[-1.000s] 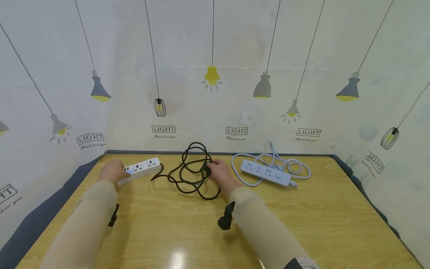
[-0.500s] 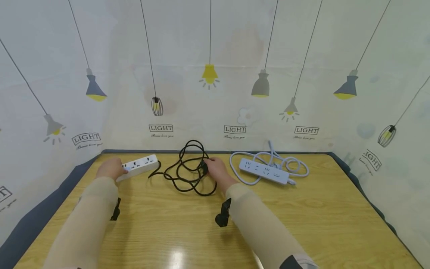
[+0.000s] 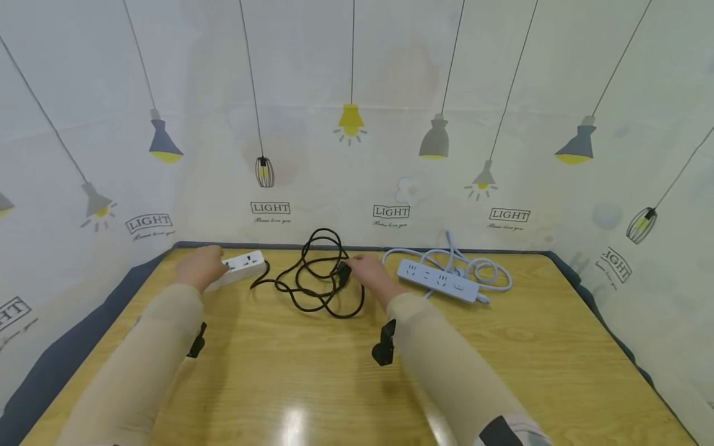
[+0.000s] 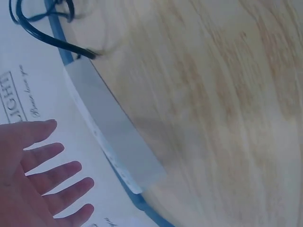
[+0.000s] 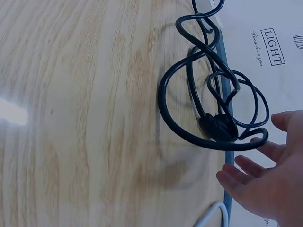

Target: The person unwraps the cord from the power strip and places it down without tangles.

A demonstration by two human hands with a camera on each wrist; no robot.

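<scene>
A white power strip (image 3: pixel 242 265) lies at the far left of the wooden table (image 3: pixel 312 371), with a black cord (image 3: pixel 312 279) running from it into a loose coil. My left hand (image 3: pixel 202 265) hovers beside the strip's left end with spread, straight fingers and holds nothing. In the left wrist view the left hand (image 4: pixel 42 179) is apart from the strip (image 4: pixel 113 132). My right hand (image 3: pixel 368 269) is open just right of the black plug (image 3: pixel 344 273). The right wrist view shows its fingers (image 5: pixel 258 177) straight beside the plug (image 5: pixel 218 127), not gripping it.
A pale blue power strip (image 3: pixel 437 282) with its looped cable (image 3: pixel 485 272) lies at the far right of the table. A printed backdrop with lamp drawings (image 3: pixel 351 124) closes in the back and sides. Bare wood fills the near half.
Both hands have opened: the left has come off the white strip, the right off the black plug. The strip and coil now lie slightly farther back.
</scene>
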